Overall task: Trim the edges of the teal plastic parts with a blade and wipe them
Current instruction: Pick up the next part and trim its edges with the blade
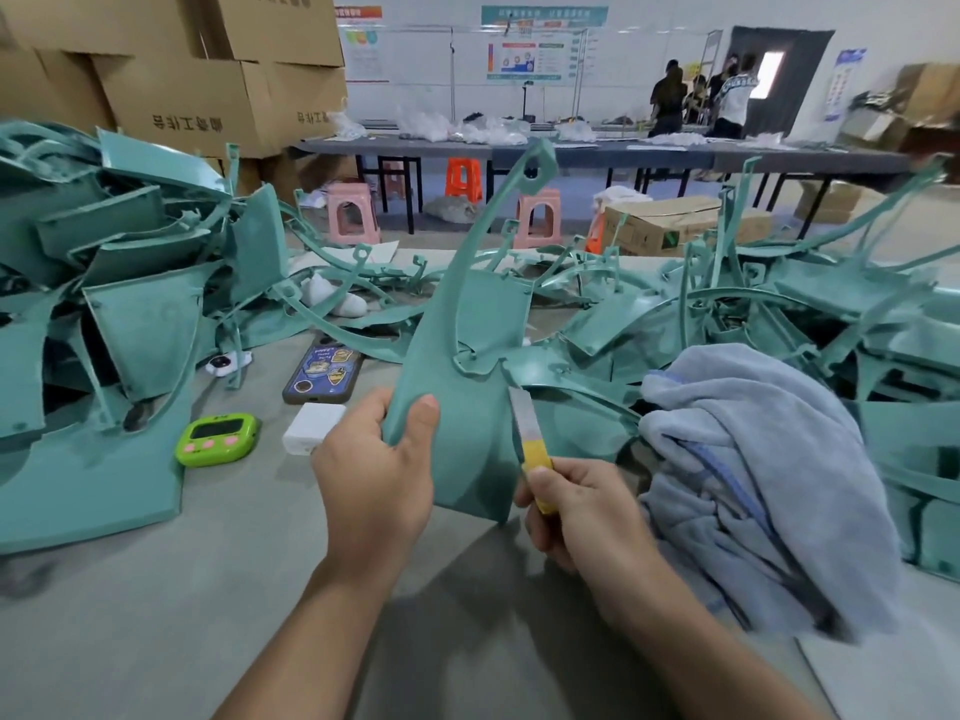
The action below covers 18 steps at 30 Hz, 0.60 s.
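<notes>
My left hand [374,459] gripped one teal part [467,356] upright over the desk's [249,589] near edge; my right hand [582,511] clasped the blade [521,413] at its rim. Trimming seemed underway, wiping undone, towel [769,459] idle, piles [140,314] waiting

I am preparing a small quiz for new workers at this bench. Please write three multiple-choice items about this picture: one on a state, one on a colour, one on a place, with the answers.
1. The left hand
A) grips the teal part upright
B) is open and empty
C) is out of sight

2. The wrap on the blade in the right hand is
A) red
B) yellow
C) black

3. The green timer lies on the table
A) between the hands
B) right of both hands
C) left of both hands

Answers:
1 A, its thumb and fingers curl round the part's lower edge.
2 B, yellow shows just above the fingers.
3 C, it sits left of the left hand.
</notes>
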Available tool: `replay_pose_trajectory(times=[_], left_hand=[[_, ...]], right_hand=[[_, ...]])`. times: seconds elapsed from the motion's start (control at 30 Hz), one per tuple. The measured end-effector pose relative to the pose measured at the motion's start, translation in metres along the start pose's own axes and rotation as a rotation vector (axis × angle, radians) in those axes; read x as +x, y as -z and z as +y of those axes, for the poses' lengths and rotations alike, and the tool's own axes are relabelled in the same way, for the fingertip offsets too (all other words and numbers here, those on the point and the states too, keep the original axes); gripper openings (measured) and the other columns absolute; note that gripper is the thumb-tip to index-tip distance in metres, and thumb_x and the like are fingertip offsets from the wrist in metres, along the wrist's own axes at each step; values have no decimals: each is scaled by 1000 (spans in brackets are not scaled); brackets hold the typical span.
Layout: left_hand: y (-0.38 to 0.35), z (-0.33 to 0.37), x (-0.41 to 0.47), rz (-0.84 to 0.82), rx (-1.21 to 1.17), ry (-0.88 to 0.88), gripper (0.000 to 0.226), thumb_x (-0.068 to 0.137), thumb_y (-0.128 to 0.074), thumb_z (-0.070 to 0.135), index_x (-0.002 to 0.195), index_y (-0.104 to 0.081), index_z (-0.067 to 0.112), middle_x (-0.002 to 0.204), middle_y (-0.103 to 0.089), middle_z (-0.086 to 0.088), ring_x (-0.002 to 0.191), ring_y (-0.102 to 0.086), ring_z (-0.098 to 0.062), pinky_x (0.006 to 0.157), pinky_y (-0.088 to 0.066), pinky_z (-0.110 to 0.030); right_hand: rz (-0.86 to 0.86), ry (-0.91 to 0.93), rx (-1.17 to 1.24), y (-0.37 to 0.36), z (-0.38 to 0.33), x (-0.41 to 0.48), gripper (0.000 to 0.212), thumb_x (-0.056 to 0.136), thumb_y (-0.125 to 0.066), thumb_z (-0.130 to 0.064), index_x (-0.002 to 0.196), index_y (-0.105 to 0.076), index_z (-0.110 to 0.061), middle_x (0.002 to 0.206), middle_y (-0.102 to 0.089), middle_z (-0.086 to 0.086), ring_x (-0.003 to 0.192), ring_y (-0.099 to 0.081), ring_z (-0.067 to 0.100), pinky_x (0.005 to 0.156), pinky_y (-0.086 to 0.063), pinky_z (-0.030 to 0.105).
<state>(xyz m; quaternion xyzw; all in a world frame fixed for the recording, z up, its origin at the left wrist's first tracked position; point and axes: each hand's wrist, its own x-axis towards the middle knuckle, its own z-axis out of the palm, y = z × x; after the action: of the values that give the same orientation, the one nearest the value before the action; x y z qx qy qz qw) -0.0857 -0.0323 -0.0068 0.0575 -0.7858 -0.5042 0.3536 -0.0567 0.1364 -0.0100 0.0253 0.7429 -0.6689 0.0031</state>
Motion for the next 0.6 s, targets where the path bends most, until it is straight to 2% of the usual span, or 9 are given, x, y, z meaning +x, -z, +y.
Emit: replay_pose_trajectory(times=[0.07, 0.17, 0.33, 0.47, 0.53, 0.6], left_hand=[[1, 0, 2, -5, -1, -4, 31, 92, -67, 34, 70, -57, 16, 61, -57, -3, 67, -51, -18, 57, -40, -23], [0, 4, 5, -11, -1, -26, 32, 90, -64, 40, 68, -54, 20, 61, -55, 1, 64, -50, -13, 54, -38, -18], [-1, 1, 1, 16, -15, -19, 34, 87, -60, 45, 67, -54, 18, 58, -52, 0, 61, -48, -13, 52, -36, -19], [-2, 1, 3, -15, 8, -24, 37, 87, -58, 47, 68, -52, 16, 58, -51, -2, 62, -48, -18, 53, -36, -25], [-3, 2, 2, -16, 6, -42, 36, 88, -58, 47, 70, -54, 17, 60, -54, -2, 66, -50, -17, 55, -38, -25], [-3, 2, 0, -12, -18, -46, 35, 88, -58, 46, 70, -55, 17, 62, -55, -3, 66, -51, -17, 56, -38, -25]], right_hand=[[7, 72, 74, 0, -1, -5, 35, 99, -53, -8, 66, -65, -9, 49, -53, 11, 40, -38, 14, 40, -28, 21], [19, 181, 90, -2, -8, 1, 32, 99, -53, -8, 70, -65, -7, 51, -55, 11, 41, -38, 15, 42, -30, 23], [51, 67, -85, 4, 3, 7, 31, 96, -55, -13, 67, -65, -6, 47, -53, 7, 43, -40, 13, 51, -31, 30], [76, 242, 26, 0, -2, 2, 24, 87, -57, -24, 70, -64, -8, 48, -53, 6, 43, -39, 12, 45, -30, 23], [86, 214, 1, -1, -3, 11, 25, 89, -56, -22, 68, -63, -9, 47, -53, 5, 41, -40, 10, 44, -30, 22], [103, 107, -38, 3, 3, 17, 33, 95, -55, -12, 63, -63, -10, 45, -51, 4, 38, -38, 10, 42, -29, 23]])
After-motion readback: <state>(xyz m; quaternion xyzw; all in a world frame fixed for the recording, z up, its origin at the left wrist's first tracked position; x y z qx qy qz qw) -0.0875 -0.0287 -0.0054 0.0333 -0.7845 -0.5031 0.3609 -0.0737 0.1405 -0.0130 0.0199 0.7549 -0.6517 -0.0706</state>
